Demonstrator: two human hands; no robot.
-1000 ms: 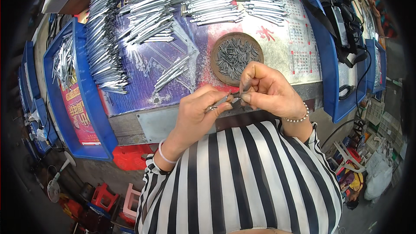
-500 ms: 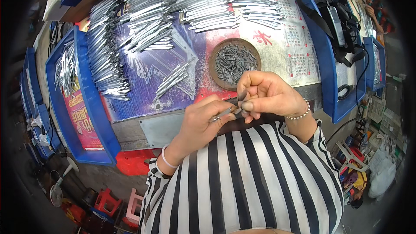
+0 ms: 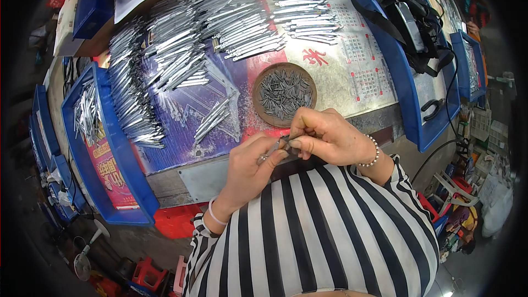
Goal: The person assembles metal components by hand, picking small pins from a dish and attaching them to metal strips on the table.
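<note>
My left hand (image 3: pixel 247 166) pinches a thin metal strip (image 3: pixel 264 158), whose end pokes out beside the fingers. Fingertip to fingertip with it, my right hand (image 3: pixel 333 140) is closed in a pinch. What it grips is small and mostly hidden by the fingers. Both hands are over the bench's front edge, close to my striped shirt. Just beyond them stands a round brown bowl (image 3: pixel 257 104) of short grey metal pins (image 3: pixel 286 93). A small bunch of loose metal strips (image 3: pixel 212 120) lies on the bench to the left of the bowl.
Long rows of shiny metal strips (image 3: pixel 181 55) cover the back of the bench. At the left, a blue tray (image 3: pixel 135 179) contains more strips. The blue tray (image 3: pixel 410 115) at the right has black straps, a device and pliers (image 3: pixel 433 109). A metal plate (image 3: pixel 204 180) lies along the front edge.
The whole view has shifted, with the bench now lower and a little left in the picture. My hands remain together at the fingertips, and my right fingers have drawn in closer.
</note>
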